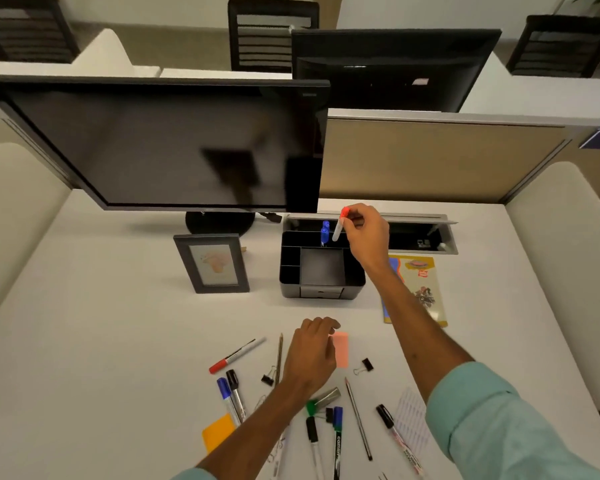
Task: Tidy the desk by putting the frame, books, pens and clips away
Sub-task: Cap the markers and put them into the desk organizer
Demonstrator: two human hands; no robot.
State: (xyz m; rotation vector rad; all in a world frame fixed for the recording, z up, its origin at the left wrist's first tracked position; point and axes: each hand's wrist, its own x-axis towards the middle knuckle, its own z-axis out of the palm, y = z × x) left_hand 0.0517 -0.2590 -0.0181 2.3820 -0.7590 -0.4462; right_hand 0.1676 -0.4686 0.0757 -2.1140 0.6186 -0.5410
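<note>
— What's the counter (101, 323) carrying?
— My counter holds the monitor stand (219, 221), a standing frame (211, 263), a black organizer (321, 271) beside it, a book (418, 289) right of that. Nearer me lie scattered markers (236, 355), pencils (279, 355), binder clips (364, 366), a pink note (342, 351), an orange note (217, 433).

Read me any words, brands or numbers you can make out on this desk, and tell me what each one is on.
"camlin": on the barrel of the blue-capped marker near the front edge.
Too small or blurred to read: the print on the black-capped marker, the book cover, the front monitor's badge, the rear monitor's sticker.
</note>
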